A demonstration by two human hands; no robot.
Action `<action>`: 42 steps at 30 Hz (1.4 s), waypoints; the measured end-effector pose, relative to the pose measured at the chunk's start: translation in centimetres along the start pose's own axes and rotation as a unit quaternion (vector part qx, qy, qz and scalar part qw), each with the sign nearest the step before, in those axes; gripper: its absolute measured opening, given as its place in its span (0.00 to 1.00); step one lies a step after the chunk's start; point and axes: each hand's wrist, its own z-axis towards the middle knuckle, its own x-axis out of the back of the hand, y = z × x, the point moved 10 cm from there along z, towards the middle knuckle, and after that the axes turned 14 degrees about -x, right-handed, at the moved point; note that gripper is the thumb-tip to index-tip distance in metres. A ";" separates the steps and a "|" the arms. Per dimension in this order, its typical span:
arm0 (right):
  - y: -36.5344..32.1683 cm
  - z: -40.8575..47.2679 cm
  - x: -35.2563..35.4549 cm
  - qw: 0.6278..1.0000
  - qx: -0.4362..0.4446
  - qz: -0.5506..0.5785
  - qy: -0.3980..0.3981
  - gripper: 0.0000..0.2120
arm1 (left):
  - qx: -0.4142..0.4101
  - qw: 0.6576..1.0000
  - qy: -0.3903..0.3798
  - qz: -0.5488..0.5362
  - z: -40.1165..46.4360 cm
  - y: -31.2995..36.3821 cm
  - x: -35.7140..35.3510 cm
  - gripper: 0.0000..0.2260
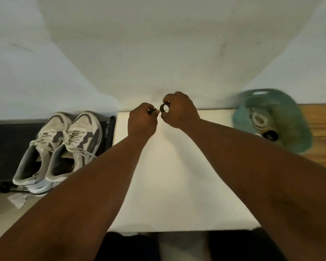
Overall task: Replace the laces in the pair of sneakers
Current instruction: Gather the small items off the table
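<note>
Hands [142, 119] [179, 110] pinch a coiled black lace [165, 107]; no legible writing

No legible text or labels anywhere.

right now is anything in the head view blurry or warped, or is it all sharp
Head view: the green basket at right is smeared by motion blur; the sneakers at left stay fairly crisp; the wide lens bends the wall edges and stretches the forearms; both hands cast soft shadows on the white table.
</note>
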 end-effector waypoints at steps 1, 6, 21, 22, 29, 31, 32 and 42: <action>0.8 -0.7 2.3 1.000 0.005 -0.001 0.007 0.16 | -0.025 0.999 0.004 -0.020 -0.3 2.5 -0.4 0.08; 6.2 -2.7 13.2 0.997 0.030 -0.064 0.024 0.17 | -0.107 0.988 -0.002 -0.111 -1.0 14.5 -3.5 0.08; 26.4 -7.4 19.6 0.916 -0.084 -0.390 -0.038 0.14 | -0.259 0.855 -0.355 0.275 -7.2 32.2 -21.6 0.11; 26.6 -7.4 19.0 0.906 -0.076 -0.415 -0.030 0.14 | -0.264 0.833 -0.375 0.311 -7.3 32.3 -22.7 0.10; 29.1 -6.5 15.2 0.889 -0.059 -0.441 -0.113 0.09 | -0.212 0.790 -0.489 0.302 -7.2 29.4 -29.1 0.27; 29.6 -6.3 14.2 0.882 -0.052 -0.447 -0.141 0.11 | -0.194 0.795 -0.494 0.294 -7.0 28.3 -30.3 0.33; 29.8 -6.1 13.9 0.878 -0.055 -0.451 -0.149 0.11 | -0.184 0.796 -0.499 0.289 -6.9 27.9 -30.8 0.36; 28.8 -5.8 14.8 0.894 -0.073 -0.421 -0.131 0.12 | -0.228 0.818 -0.471 0.238 -6.5 29.6 -28.3 0.23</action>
